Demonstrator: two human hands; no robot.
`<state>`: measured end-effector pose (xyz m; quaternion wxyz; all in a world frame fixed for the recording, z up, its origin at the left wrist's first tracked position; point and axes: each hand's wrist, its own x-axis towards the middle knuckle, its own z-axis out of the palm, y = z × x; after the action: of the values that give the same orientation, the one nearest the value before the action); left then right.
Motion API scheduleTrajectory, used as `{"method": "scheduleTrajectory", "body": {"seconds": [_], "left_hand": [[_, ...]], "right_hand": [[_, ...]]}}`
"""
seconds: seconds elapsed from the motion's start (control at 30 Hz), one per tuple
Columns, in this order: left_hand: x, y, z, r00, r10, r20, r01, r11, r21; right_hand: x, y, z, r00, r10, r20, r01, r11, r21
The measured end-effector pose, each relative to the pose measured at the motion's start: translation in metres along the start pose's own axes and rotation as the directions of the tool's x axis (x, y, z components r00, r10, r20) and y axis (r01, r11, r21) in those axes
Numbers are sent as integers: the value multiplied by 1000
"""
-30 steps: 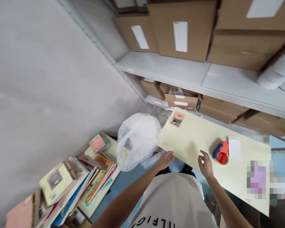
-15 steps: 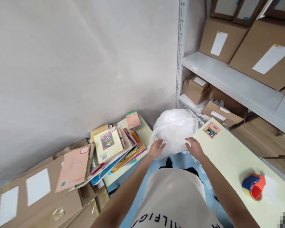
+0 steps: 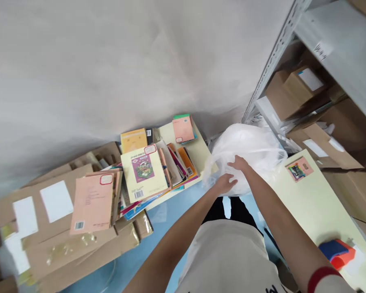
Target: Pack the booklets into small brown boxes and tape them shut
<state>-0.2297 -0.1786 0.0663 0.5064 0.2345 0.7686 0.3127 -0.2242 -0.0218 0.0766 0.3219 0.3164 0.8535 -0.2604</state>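
Observation:
A big white translucent plastic bag (image 3: 253, 140) bulges between the two tables, in front of my body. My right hand (image 3: 240, 163) is at its near side, fingers bent and closed on the thin film. Just below and to the left, my left hand (image 3: 225, 184) is beside the bag's lower front, its fingers slightly curled with a gap between them. What the bag contains cannot be made out. To the left of my hands lie stacked books and booklets, topped by a cream book (image 3: 144, 173) with a purple cover picture.
A pink booklet (image 3: 93, 203) lies on cardboard boxes (image 3: 70, 248) at the left. Small pink books (image 3: 183, 129) sit on the left table's far end. The right table (image 3: 311, 203) carries a picture card (image 3: 299, 169) and a blue-and-red object (image 3: 338, 252). Metal shelving (image 3: 271, 61) holds cartons.
My hands have come closer together at the bag, the right one moving across its near side and closing on the film. The view has turned, shifting the tables and shelving.

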Motion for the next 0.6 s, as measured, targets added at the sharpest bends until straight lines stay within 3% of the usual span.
{"method": "scheduleTrajectory", "body": {"seconds": [0.1, 0.2, 0.27, 0.37, 0.43, 0.5, 0.57, 0.6], "left_hand": [[-5, -5, -1, 998, -47, -50, 40, 990, -134], [-7, -1, -15, 966, 64, -251, -100, 986, -134], [-8, 11, -31, 876, 265, -402, -298, 955, -19], [-11, 43, -62, 703, 531, -474, -520, 838, 167], [-16, 68, -83, 662, 604, -443, -593, 784, 183], [-23, 91, -99, 710, 632, -310, -645, 760, 71], [-32, 110, -109, 763, 640, -86, -646, 755, -109], [-36, 118, -110, 767, 642, 14, -627, 753, -198]], "right_hand": [[-2, 2, 4, 999, -30, -17, 31, 997, 65], [-27, 7, -7, 989, -118, -92, 131, 980, 153], [-52, 11, -22, 963, -187, -195, 236, 933, 271], [-94, 17, -54, 884, -327, -333, 450, 788, 420], [-127, 23, -78, 820, -407, -403, 564, 693, 448], [-164, 32, -100, 747, -410, -523, 654, 596, 467], [-201, 43, -116, 676, -350, -648, 721, 495, 485], [-217, 49, -121, 650, -322, -689, 744, 453, 491]]}}
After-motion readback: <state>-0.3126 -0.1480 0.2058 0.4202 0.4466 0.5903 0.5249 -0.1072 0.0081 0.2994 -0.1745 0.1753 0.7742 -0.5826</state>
